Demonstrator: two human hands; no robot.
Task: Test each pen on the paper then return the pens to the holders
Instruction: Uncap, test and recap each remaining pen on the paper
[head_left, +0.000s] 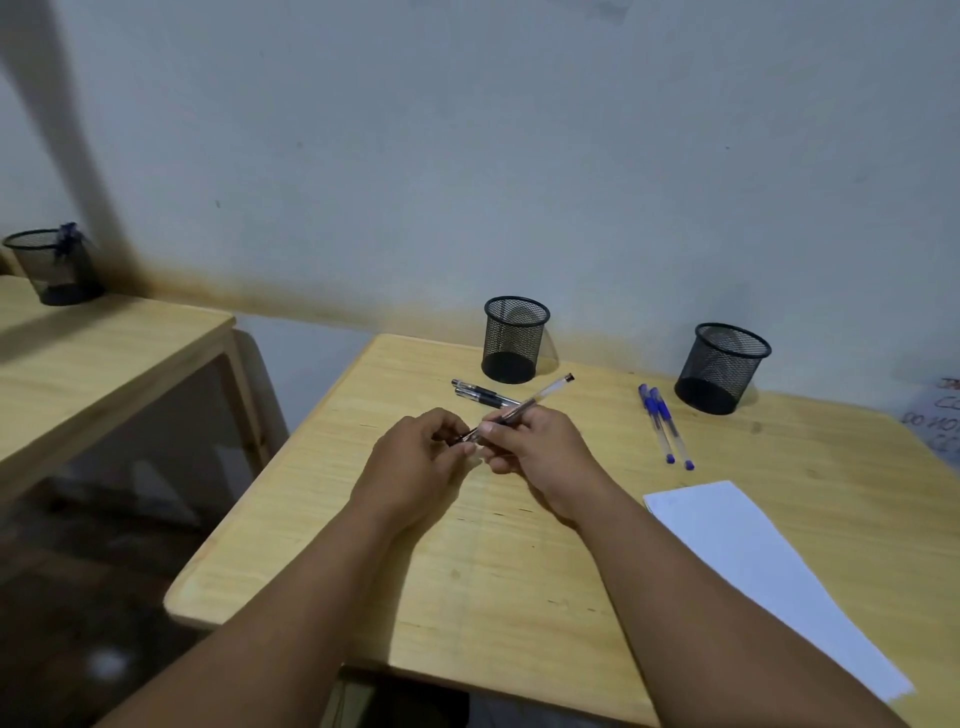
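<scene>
Both hands (478, 452) hiding pen (535, 397) tip

We see a plain study or office room. A pale wooden surface (519, 571) stands against a bare, stained whitish wall (467, 156). On it, at 12 o'clock, is a black mesh holder (514, 340), with a second mesh holder (722, 366) at 2 o'clock. A white paper sheet (769, 577) lies at 4 o'clock. At 10 o'clock a second wooden desk (104, 353) carries a third mesh holder (54, 267).
</scene>
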